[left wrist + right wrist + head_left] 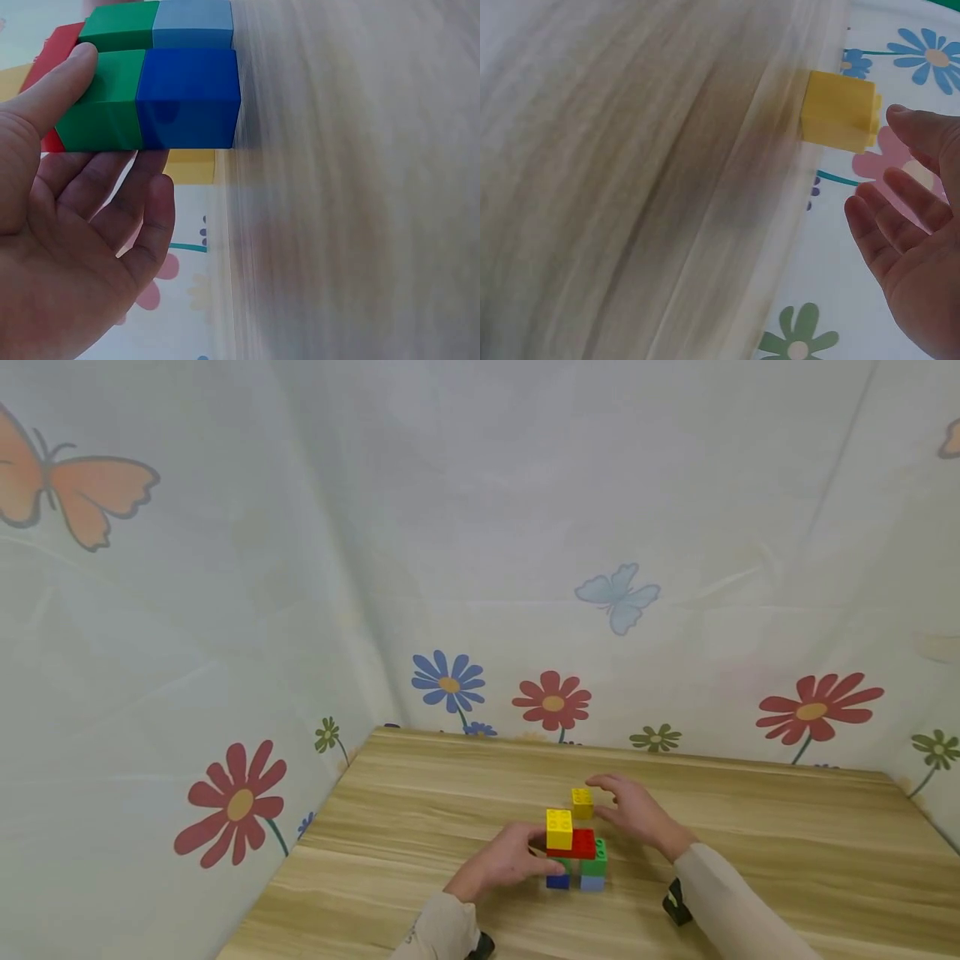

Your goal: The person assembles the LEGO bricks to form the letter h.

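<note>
My left hand [510, 860] grips the left side of a small toy-brick structure, its thumb on a green brick [112, 97] and its fingers behind. That green brick sits on a dark blue brick [191, 97]. Beside them, another green brick [595, 866] tops a light blue brick [592, 883]. A red brick [583, 843] bridges both columns, with a yellow brick [558, 829] on its left end. Behind the structure, a loose yellow brick [836, 111] stands on the table. My right hand [637, 810] is beside it, fingers spread and holding nothing.
The wood-grain table [420, 793] reaches back to a pale curtain [480, 527] printed with flowers and butterflies, which also runs along the left side. A dark band [677, 902] shows at the right sleeve.
</note>
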Action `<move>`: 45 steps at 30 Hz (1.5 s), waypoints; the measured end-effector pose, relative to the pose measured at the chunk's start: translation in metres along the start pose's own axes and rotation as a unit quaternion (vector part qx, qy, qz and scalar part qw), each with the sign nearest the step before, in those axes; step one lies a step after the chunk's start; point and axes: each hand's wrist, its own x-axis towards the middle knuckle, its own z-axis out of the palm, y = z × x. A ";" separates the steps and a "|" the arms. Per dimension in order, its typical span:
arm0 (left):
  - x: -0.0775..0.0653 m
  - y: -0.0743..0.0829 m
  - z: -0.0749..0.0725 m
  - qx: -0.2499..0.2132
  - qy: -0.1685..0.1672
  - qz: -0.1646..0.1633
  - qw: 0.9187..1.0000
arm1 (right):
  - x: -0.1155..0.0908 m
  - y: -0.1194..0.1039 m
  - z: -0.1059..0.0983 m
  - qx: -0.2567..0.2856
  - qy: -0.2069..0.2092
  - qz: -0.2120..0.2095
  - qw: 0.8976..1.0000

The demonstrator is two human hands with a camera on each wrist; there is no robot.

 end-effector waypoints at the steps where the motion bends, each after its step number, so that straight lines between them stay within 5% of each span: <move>1: 0.000 0.000 0.000 -0.002 0.000 -0.002 1.000 | 0.001 0.001 0.001 0.002 -0.003 0.006 1.000; 25: 0.002 -0.002 0.001 0.002 0.002 0.005 1.000 | 0.012 0.006 0.019 0.050 -0.051 0.082 0.994; 45: 0.003 -0.004 0.001 -0.012 0.004 -0.012 1.000 | -0.007 0.011 0.005 0.020 -0.024 0.040 0.999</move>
